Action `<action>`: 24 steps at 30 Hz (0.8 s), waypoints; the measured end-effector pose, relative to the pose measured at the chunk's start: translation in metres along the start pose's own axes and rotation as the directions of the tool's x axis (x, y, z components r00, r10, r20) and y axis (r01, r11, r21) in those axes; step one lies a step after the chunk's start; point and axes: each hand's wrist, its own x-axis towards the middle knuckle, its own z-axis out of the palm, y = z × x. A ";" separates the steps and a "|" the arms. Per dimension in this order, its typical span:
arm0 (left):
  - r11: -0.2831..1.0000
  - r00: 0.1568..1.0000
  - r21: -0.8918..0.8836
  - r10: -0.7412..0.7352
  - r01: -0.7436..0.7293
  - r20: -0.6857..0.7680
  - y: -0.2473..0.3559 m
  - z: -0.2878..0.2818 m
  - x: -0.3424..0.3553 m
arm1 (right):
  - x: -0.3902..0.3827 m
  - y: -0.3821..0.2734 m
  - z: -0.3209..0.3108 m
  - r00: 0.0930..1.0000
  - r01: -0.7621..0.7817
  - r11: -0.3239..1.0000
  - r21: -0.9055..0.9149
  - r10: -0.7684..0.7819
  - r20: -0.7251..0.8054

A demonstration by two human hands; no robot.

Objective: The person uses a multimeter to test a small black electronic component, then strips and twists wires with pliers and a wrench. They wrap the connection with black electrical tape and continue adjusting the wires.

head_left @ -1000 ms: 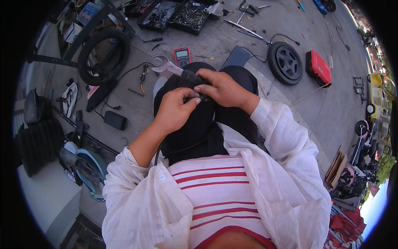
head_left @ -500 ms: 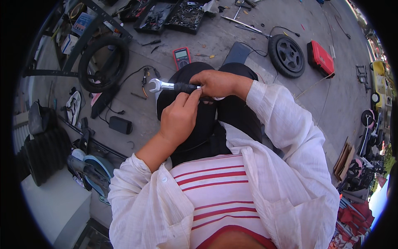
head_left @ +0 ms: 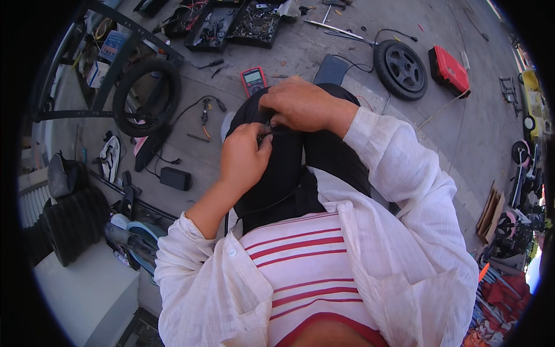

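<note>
My left hand (head_left: 245,151) and my right hand (head_left: 303,107) meet over my black trousered knees, fingers closed. Between the fingertips shows a small dark object (head_left: 265,136), mostly covered, so its kind cannot be made out. My left thumb and fingers pinch at it from the near side. The right hand, back up, curls over from the far side and hides its own fingertips. No wrench end shows past the hands. Just beyond my knees a red multimeter (head_left: 253,80) lies on the ground, and a dark flat panel (head_left: 331,70) is beside the right knee.
A spoked black wheel (head_left: 400,69) and a red case (head_left: 449,71) lie to the right. Leftward are a tyre (head_left: 147,93), a metal frame (head_left: 125,49) and a black power adapter (head_left: 176,178) with cords. Trays of small parts (head_left: 255,23) stand at the far side.
The open-ended wrench with the black-wrapped handle, earlier pointing left from my hands, no longer shows. My left hand has turned and lies slightly left; the right hand has shifted over the knees.
</note>
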 end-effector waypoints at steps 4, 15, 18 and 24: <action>0.935 0.933 -0.200 -0.232 0.292 0.275 -0.004 -0.016 0.021 | -0.023 -0.025 0.000 0.913 -0.118 0.958 0.261 0.208 -0.352; 0.969 0.947 -0.094 0.244 -0.229 0.208 -0.003 -0.018 0.037 | -0.084 -0.067 0.064 0.915 -0.022 0.968 0.250 0.120 -0.385; 0.987 0.960 -0.145 0.099 -0.063 0.260 0.000 -0.019 0.032 | -0.081 -0.066 0.073 0.827 -0.225 0.786 0.576 0.467 -0.314; 0.940 0.952 -0.314 -0.034 0.134 0.303 -0.021 -0.008 0.032 | -0.061 -0.072 0.086 0.711 -0.149 0.480 0.865 0.659 -0.243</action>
